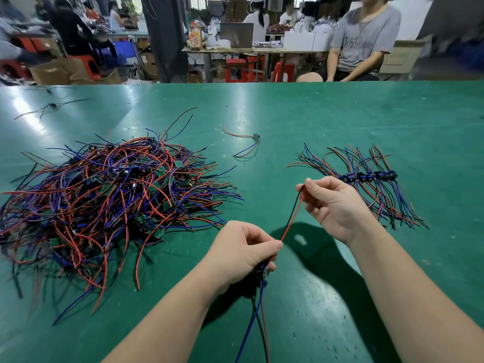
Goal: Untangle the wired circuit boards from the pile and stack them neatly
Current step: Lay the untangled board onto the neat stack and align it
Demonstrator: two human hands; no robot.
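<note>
A big tangled pile (104,200) of small green circuit boards with red, blue and black wires lies on the left of the green table. A neat row of sorted boards (369,176) with wires fanned out lies on the right. My left hand (241,252) grips one small board (262,271) above the table; its blue, black and red wires hang toward me. My right hand (332,203) pinches the far ends of that board's red and black wire pair (292,218), stretched taut between both hands.
One loose board with wires (255,138) lies alone at mid table. A few stray black wires (49,106) lie far left. A seated person (364,45) is beyond the table's far edge on the right, with stools, boxes and other workers behind.
</note>
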